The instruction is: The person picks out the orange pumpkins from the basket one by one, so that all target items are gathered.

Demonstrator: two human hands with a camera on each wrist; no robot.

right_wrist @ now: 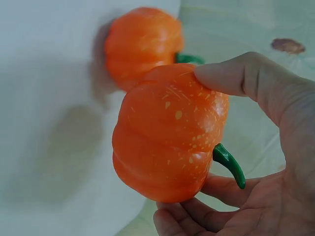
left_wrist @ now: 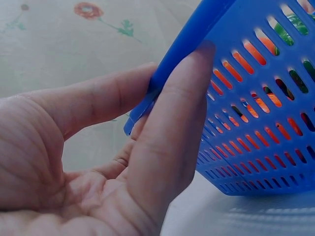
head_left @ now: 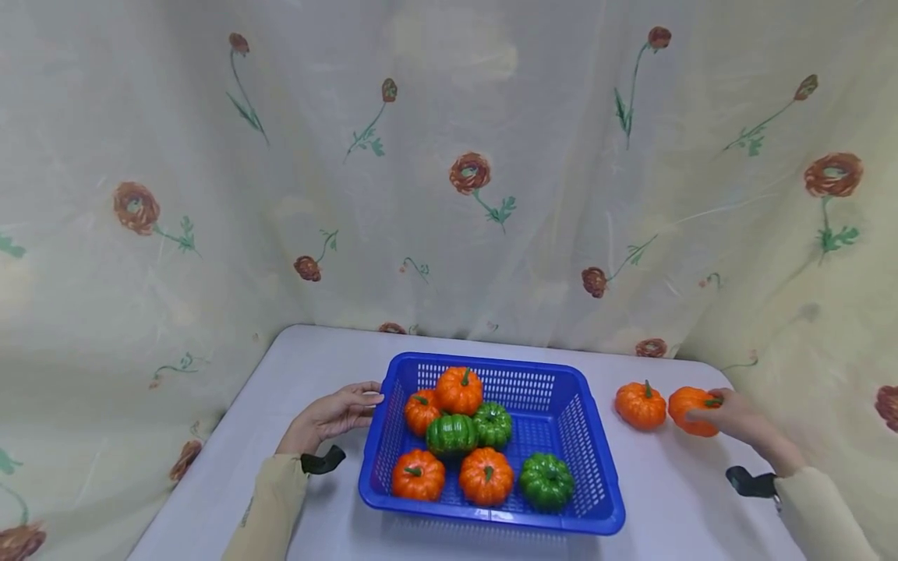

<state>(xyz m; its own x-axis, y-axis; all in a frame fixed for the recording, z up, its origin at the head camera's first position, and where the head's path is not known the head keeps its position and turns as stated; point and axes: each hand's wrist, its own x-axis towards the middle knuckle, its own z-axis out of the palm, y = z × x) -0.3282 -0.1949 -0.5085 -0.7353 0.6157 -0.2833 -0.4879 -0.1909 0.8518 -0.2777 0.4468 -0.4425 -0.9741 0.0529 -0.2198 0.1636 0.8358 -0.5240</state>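
White table (head_left: pixel 330 366) carries a blue basket (head_left: pixel 589 436) of orange and green pumpkins near its front edge. Left hand (head_left: pixel 333 417) grips the basket's left rim between thumb and fingers. Toward the right edge, the right hand (head_left: pixel 733 417) grasps an orange pumpkin (head_left: pixel 691 407), just beside another pumpkin (head_left: pixel 641 405).

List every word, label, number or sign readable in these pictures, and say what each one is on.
None: no view shows readable text.
Basket: plain blue plastic, no label or mark.
Pumpkins, including the one the right hand holds: bare skin, no sticker.
Curtain: flower print only, no lettering.
Table: plain.
Left hand at the basket's rim: nothing written near it.
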